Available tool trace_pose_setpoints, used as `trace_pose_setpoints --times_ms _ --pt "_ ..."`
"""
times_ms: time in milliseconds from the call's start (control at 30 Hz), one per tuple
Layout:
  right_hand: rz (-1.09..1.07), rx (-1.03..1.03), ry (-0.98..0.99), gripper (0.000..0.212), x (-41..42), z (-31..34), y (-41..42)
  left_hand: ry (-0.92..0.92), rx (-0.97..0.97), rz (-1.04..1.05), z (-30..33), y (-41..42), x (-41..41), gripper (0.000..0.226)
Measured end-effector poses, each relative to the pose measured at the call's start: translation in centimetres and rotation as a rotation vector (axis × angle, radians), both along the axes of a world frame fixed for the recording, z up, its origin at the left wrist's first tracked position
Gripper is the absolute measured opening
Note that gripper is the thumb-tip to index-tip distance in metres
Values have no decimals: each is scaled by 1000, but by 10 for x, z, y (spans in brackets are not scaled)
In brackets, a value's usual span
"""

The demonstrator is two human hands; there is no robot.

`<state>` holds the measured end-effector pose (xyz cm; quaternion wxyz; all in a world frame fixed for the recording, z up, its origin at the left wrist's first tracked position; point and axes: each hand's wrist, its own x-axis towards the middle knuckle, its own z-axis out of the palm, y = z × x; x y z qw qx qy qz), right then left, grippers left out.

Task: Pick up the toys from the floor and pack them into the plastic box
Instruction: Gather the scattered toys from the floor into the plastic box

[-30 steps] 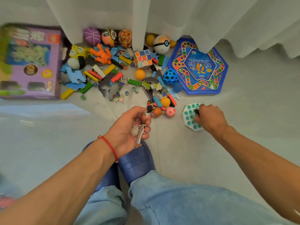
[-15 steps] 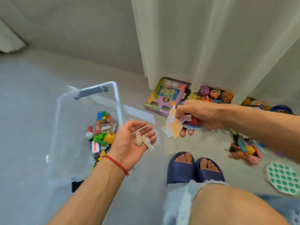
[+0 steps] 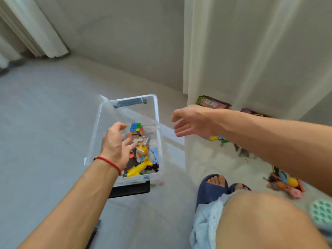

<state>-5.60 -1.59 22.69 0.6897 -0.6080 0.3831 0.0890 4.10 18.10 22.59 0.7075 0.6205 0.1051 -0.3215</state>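
No text you can read here. The green-and-purple toy carton [image 3: 212, 103] by the curtain [image 3: 251, 51] carries printed characters, too blurred to make out. The small card [image 3: 139, 138] in the plastic box [image 3: 125, 101] shows print, likewise illegible.

Clear plastic box [image 3: 156, 112], toys [image 3: 142, 159] heaped inside

L hand [image 3: 116, 142] palm down, fingers loosely spread; R hand [image 3: 193, 123] extended fwd, fingers relaxed, holding nothing.
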Motion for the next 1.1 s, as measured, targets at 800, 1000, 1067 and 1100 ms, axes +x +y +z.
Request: trace_pose_setpoints --times_ms 800,1000,1067,1100 --pt "-67 -944 684 88 -365 -295 -116 -903 395 -1658 -293 -273 -284 68" --pt "-57 -1059 639 72 -364 -320 -114 -1199 304 -1648 -340 -293 -302 88" --pt "-78 -1076 644 64 -362 -326 -114 -1242 275 -1619 -346 -295 -303 79" --pt "-77 -1084 647 62 -361 -328 -114 -1248 259 -1611 -348 -296 -303 75"
